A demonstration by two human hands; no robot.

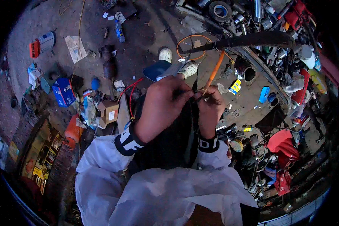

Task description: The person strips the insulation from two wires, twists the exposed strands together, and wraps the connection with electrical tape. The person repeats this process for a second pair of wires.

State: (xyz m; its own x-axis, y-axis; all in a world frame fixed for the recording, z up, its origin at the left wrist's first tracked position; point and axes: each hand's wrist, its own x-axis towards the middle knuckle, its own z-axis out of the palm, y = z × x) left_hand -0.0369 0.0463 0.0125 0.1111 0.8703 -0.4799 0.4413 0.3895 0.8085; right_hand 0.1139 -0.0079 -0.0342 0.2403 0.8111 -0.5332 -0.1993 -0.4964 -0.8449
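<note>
In front of my lap, my left hand [165,104] and my right hand [210,109] come together, fingertips almost touching. An orange cable [214,71] slants down into the pinched fingers of my right hand. My left thumb and fingers are pinched too, beside a thin dark piece [194,83] that rises between the hands; whether they grip it or the cable's end is hidden. Farther off, a thin orange loop [194,36] lies near a long dark bar [248,40]; I cannot tell whether it joins the cable.
Metal parts, tins and a tyre-like ring [219,10] crowd the far right, with a red cloth [283,147] nearer. On the left are a blue box [64,92], a cardboard box [109,111], a red wire [131,94] and an orange-red cylinder [74,131]. A person's pale clog [165,55] shows ahead.
</note>
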